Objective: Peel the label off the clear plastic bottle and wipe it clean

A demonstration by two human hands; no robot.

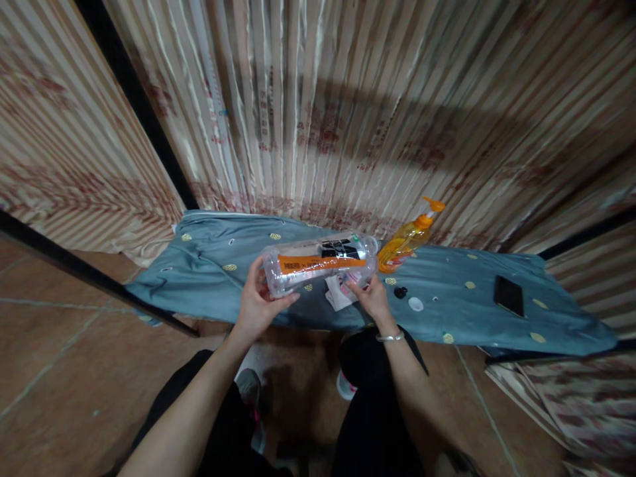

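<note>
A large clear plastic bottle [320, 264] with an orange and black label lies sideways in the air between my two hands, held above the blue patterned cloth. My left hand [261, 301] is closed around its base end, thumb along the underside. Toward the other end, my right hand [372, 298] grips the bottle from below. A white paper-like piece [340, 295] with a pinkish print shows just under the bottle beside my right fingers; whether those fingers touch it, I cannot tell. Behind the bottle's right end stands a pump bottle [403, 244] of orange-yellow liquid.
The blue cloth [199, 265] covers a narrow bed-like surface. On it, right of my hands, lie a small black piece [400, 292], a white disc [416, 304] and a dark phone-like slab [509, 295]. Dark metal poles [134, 99] and a pleated curtain [318, 119] stand around it.
</note>
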